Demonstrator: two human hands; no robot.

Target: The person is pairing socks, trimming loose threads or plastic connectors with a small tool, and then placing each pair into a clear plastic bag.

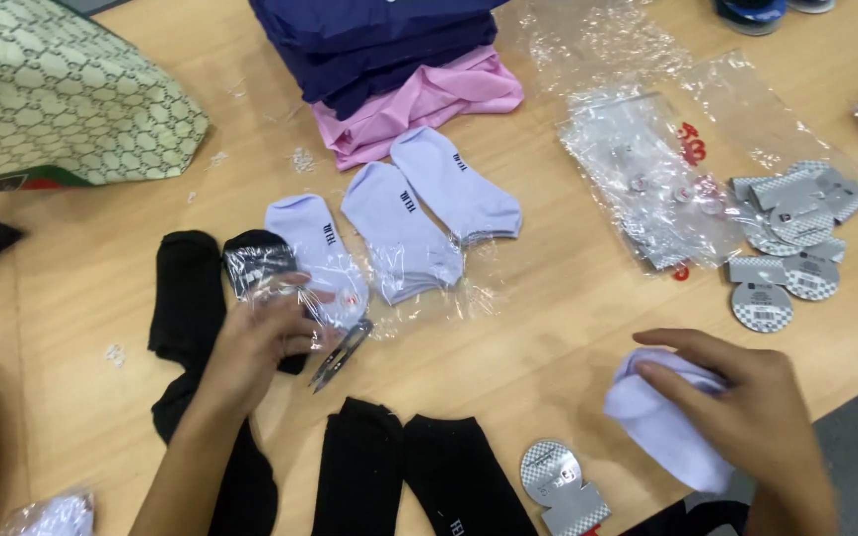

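Pale lavender cloth fills your right hand (752,417): you grip a folded lavender sock (662,422) at about four o'clock on the wooden worktop (548,328), fingers curled over its top edge and thumb pressing its upper side. Your left hand (260,342) sits near seven o'clock, fingers closed on a crinkled clear bag (270,273) that wraps a black sock (255,258). A small pair of thread snips (342,354) lies just beside that hand, towards three o'clock from it; you cannot tell whether your fingers touch it.

Three lavender socks (399,228) lie in a row above your left hand, running up towards twelve o'clock, the nearest one partly under the clear bag. A long black sock (186,298) lies at nine o'clock from your left hand, and two more black socks (414,476) lie side by side at six o'clock, near the lower edge of the view. Just beside them, towards your right hand, rests a silver card tag (558,486).

At twelve o'clock sits a stack of folded navy clothes (379,40) on top of a pink garment (429,99). Empty clear bags (638,169) spread out at about two o'clock, with a cluster of silver card tags (791,238) at three o'clock. A patterned green and cream bag (62,94) sits at ten o'clock.
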